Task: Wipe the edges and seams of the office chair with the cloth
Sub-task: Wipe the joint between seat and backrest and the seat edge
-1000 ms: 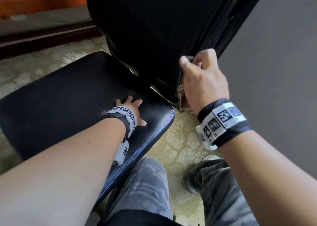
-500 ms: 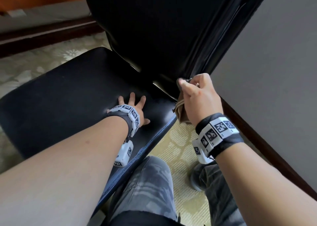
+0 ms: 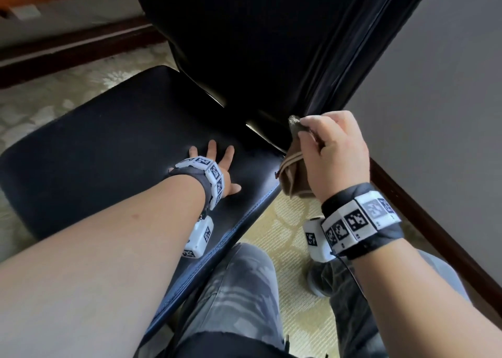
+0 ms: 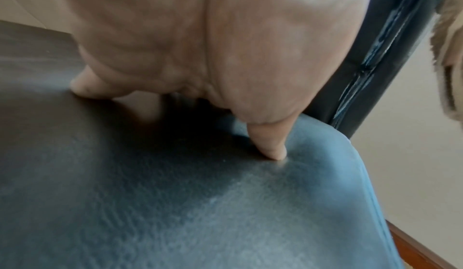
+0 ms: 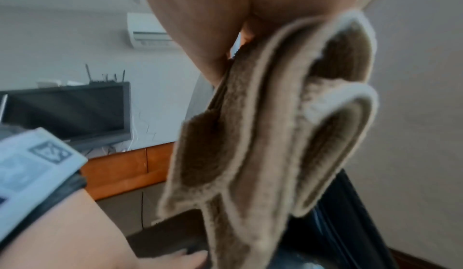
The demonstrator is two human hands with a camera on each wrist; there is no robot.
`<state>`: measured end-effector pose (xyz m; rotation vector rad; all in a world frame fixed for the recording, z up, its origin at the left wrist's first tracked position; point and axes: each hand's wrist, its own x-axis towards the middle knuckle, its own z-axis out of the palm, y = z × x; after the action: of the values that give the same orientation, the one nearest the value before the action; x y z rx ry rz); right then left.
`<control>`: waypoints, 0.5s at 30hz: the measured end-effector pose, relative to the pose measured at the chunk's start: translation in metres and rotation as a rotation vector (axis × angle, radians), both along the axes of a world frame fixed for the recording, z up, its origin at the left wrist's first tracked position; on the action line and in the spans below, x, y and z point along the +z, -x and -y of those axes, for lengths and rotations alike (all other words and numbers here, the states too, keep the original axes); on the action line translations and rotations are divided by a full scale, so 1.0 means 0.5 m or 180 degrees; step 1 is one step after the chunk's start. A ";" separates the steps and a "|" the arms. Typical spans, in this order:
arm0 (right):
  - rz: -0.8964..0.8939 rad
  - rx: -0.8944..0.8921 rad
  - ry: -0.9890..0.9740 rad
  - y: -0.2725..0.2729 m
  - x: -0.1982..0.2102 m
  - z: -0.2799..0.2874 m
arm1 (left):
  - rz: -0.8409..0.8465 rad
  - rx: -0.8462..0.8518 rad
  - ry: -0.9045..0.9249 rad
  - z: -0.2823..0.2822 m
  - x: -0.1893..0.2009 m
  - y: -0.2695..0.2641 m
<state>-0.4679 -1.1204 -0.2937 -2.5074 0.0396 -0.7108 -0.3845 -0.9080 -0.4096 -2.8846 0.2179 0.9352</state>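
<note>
One cloth was there, brown with pale borders, folded in several layers. It looked soft and light and would bend around any edge, so I judged it best taken as a bunch near the top fold. The right hand pinched it so, at the lower end of the backrest edge of the one office chair; the rest hung loose beside the seat corner. The left hand lay flat with spread fingers on the seat, holding nothing. The seat looked smooth, padded, perhaps slippery.
</note>
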 end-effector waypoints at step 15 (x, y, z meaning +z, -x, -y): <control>-0.1262 -0.0827 -0.3744 -0.023 -0.110 -0.030 | 0.0289 -0.0299 -0.0205 -0.003 0.004 0.006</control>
<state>-0.4565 -1.1056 -0.3486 -1.4527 0.7114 -0.1433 -0.3875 -0.9066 -0.4077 -2.8224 0.3067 0.7793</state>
